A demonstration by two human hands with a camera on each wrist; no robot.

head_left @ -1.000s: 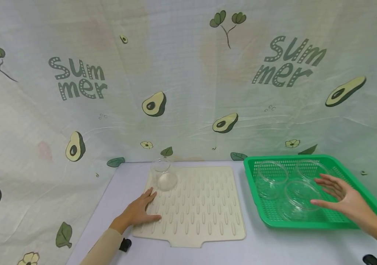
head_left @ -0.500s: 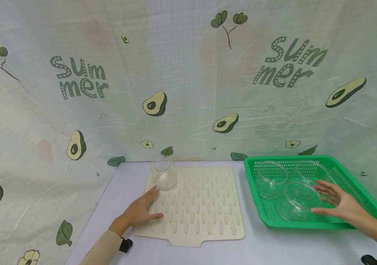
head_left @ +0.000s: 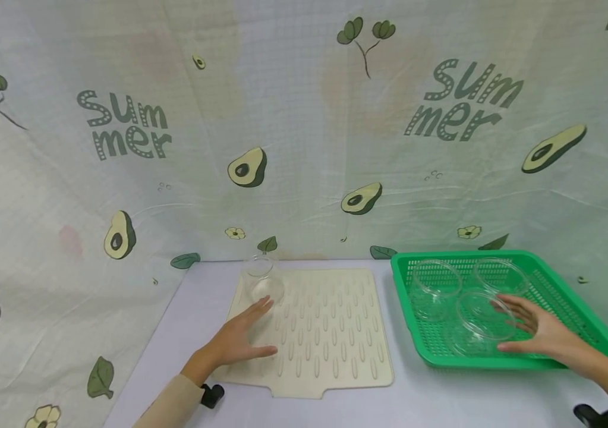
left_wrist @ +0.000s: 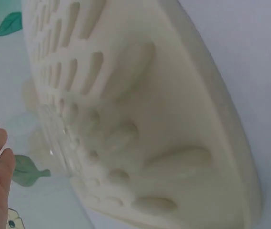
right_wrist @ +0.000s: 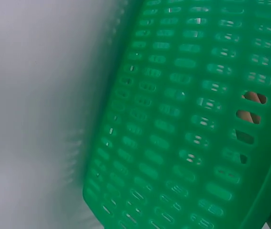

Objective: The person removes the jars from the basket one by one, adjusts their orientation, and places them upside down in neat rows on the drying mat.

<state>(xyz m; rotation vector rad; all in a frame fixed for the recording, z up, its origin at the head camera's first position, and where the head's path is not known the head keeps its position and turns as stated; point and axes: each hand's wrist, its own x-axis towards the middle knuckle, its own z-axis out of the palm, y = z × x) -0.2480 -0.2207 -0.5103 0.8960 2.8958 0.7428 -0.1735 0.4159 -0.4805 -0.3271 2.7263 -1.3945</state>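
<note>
My right hand is at the right side of a clear glass in the green basket. Its fingers curve behind the glass and show partly through it; the thumb is in front, well apart from them. In the right wrist view the basket wall hides nearly all of the hand and the glasses. Over the left part of a cream ridged mat, my left hand has its fingers spread. Its fingertips overlap the base of another clear glass at the mat's back left corner in the head view.
Two more clear glasses, one at the back left and one at the back right, stand in the basket. A printed avocado cloth hangs behind the white table.
My left hand has moved right and forward over the mat, closer to the glass there. The right hand has moved left and slightly down, around the side of the front glass. The glasses have not moved.
</note>
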